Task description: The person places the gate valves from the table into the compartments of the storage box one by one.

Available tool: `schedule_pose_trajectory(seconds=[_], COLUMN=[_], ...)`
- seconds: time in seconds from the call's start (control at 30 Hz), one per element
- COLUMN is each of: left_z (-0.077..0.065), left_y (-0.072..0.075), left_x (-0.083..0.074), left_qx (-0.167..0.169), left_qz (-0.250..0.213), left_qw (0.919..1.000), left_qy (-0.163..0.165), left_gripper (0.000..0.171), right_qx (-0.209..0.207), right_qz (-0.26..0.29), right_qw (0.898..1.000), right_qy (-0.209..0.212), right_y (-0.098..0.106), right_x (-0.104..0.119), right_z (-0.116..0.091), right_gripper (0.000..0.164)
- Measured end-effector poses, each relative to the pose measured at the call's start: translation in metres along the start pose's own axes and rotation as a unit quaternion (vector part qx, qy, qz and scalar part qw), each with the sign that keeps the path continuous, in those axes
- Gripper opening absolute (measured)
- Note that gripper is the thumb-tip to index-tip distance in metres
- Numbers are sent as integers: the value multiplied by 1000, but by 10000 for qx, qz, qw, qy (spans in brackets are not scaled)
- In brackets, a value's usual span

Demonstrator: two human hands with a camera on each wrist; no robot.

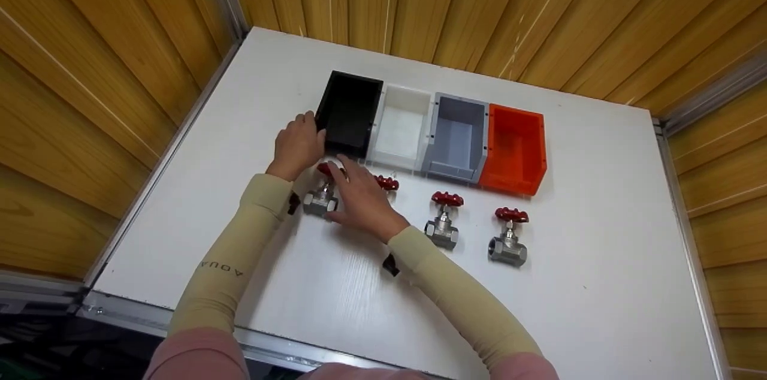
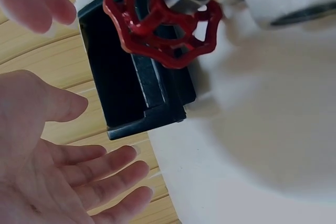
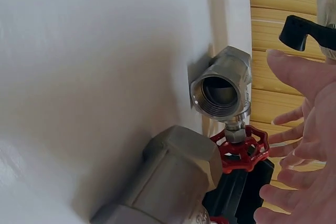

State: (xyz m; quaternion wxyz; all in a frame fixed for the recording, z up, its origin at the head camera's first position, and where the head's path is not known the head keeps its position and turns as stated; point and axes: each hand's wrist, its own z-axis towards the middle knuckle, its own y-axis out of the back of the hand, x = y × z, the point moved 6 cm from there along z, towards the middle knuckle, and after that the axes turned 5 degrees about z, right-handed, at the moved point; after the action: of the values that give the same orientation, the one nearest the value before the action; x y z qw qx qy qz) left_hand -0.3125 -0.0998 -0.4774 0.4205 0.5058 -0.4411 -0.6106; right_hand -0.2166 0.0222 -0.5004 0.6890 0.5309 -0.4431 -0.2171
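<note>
My left hand [image 1: 298, 143] is just left of a black bin [image 1: 349, 113], its fingertips overlapping the bin's side edge in the head view. The left wrist view shows its fingers apart, the palm bare. My right hand [image 1: 364, 197] hovers with spread fingers over the two leftmost valves, holding nothing. The leftmost metal valve [image 1: 319, 203] has a red handwheel [image 2: 163, 22] and lies between the hands. Most of the second valve is hidden under my right hand; its red handwheel [image 1: 387, 183] shows past the knuckles.
Right of the black bin stand a white bin [image 1: 402, 125], a grey bin [image 1: 458, 137] and an orange bin [image 1: 514, 149], side by side. Two more valves, one [image 1: 442, 229] nearer and one [image 1: 508, 246] farther right, lie before them on the white table [image 1: 587, 290]. Wood-panelled walls enclose it.
</note>
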Motion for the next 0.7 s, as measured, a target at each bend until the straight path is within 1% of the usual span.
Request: schedule_pose_trajectory(seconds=[0.17, 0.4, 0.7], left_z=[5, 10, 15], left_y=[-4, -4, -8], left_x=[2, 4, 4], left_qx=[174, 188, 282], left_qz=[6, 28, 22], left_qw=[9998, 9998, 9996], left_qy=[84, 88, 75], left_gripper=[46, 43, 40], right_qx=[75, 106, 72], right_qz=[161, 168, 149], right_qw=[9998, 9994, 9997], right_qy=[-92, -295, -203], right_y=[-5, -8, -15], right_x=[0, -1, -4], right_z=[3, 7, 9], right_gripper=[97, 99, 105])
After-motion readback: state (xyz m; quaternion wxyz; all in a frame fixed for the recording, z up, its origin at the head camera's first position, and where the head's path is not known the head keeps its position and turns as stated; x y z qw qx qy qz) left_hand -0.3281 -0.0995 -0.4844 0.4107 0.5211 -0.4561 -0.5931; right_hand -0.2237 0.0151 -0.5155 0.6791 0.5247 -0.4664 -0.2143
